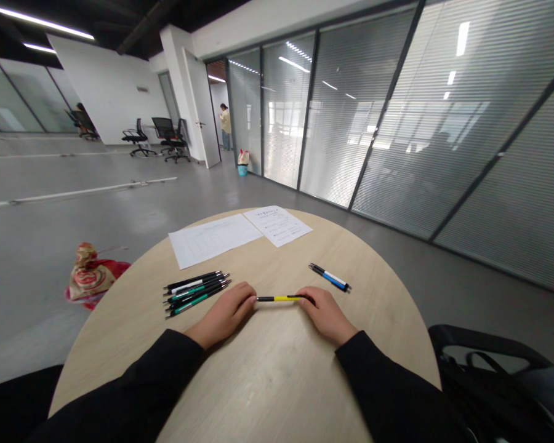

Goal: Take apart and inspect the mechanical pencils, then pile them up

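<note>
Two black cloth sleeves [152,381], cut off below, lead to the left hand [226,311] and right hand [327,314], fingers pinching a slim yellow-and-black pen [281,298], ends partly hidden, near the round pale-wood counter's [258,394] middle. Two blue, black and white pens [330,277] lie at its two o'clock; overlapping black, green and white pens [197,293], hard to count, at nine.

With twelve straight ahead, I see a wide sheet [215,238] at eleven and a printed page [279,226] at twelve, both on the table [355,258]. A patterned bundle [88,275] sits on the floor at ten. Farther out are black office chairs [165,128] at eleven, a person [226,121] and a blue bucket [242,170] just before twelve, and glass panels [346,111] at one.
</note>
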Demonstrator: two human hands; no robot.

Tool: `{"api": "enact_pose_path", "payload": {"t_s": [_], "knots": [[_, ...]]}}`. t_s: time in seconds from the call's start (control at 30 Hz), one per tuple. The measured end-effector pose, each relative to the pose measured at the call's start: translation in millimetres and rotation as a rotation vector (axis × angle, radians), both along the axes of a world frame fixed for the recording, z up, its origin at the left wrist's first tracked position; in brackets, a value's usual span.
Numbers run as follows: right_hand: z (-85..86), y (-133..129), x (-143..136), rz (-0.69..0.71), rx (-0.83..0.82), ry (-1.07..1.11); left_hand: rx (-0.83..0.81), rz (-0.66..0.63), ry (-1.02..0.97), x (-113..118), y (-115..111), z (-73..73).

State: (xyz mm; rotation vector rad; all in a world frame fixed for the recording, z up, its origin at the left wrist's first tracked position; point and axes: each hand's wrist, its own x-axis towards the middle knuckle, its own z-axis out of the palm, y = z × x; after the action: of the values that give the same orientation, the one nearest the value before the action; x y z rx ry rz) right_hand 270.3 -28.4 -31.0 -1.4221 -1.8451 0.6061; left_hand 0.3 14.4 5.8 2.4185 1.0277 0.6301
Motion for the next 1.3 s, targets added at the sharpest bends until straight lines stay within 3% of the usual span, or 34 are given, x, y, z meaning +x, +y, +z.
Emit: {"api": "enact_pose_path", "payload": {"t_s": [0.3,0.73,1.07,1.3], "knots": [[-1.6,0.7,0.0,-0.002,0.004,0.02,-0.029,0.063,-0.016,0.9,-1.7,-2.6],[-2.2,1.3,0.8,0.008,0.015,0.01,0.004,0.004,-0.005,0.2,-0.5,-0.5],[-1.7,0.5,0.6,0.003,0.007,0.023,-0.043,0.06,-0.003,0.0,-0.9,-3.7],[-0.7,0.6,0.5,0.004,0.006,0.025,-0.02,0.023,-0.013,1.3,-3.2,1.1]]}}
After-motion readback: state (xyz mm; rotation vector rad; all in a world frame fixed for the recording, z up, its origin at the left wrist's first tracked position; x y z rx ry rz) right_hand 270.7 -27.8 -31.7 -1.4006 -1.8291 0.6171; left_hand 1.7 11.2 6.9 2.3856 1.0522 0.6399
